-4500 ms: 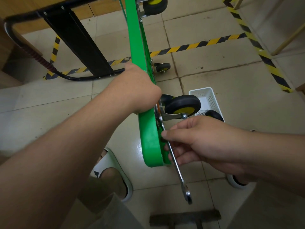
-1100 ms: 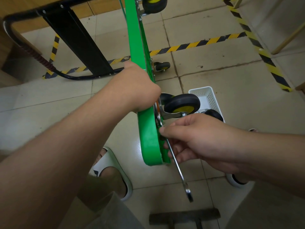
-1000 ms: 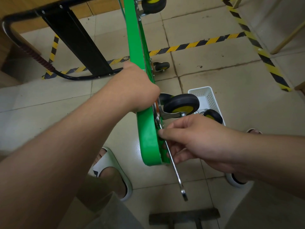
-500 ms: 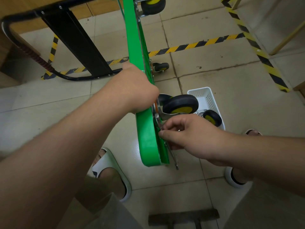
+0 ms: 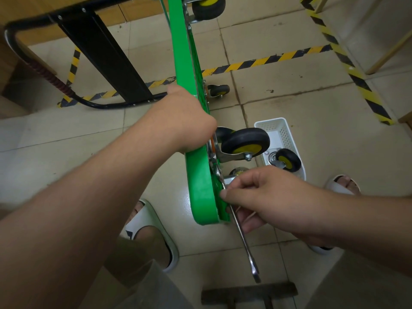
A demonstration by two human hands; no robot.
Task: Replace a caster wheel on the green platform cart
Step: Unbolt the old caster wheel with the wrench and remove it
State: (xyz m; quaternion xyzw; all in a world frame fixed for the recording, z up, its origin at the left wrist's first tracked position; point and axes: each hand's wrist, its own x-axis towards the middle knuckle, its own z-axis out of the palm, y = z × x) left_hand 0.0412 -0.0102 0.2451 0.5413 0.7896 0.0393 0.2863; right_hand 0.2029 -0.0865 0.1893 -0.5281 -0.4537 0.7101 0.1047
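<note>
Cart on edge, wrench at the mount: the green platform cart (image 5: 198,186) stands tipped on its side on the tiled floor, its black handle (image 5: 104,47) folded out to the left and its underside facing right. I have the left hand (image 5: 185,121) wrapped over the deck's upper edge to steady it, with the fingers hidden on the far side. The right hand (image 5: 267,197) pinches the shank of a wrench (image 5: 245,244) between thumb and curled fingers. The tool's upper end reaches in at the mounting plate of the caster wheel (image 5: 245,141), just below the left hand, though I cannot tell whether it sits squarely on a nut. A spare caster (image 5: 287,161) lies in the white basket (image 5: 283,132) on the floor close by.

As I judge it, the main risk is a half-seated wrench. With only a fingertip hold on the shank, a hard pull could slip it off the fastener, rounding the nut and driving my knuckles into the deck's rim. If the left hand's hold loosens, the cart could topple toward the basket. A freed nut could drop and roll away across the tiles, and a dropped wrench would land near feet in open sandals.
</note>
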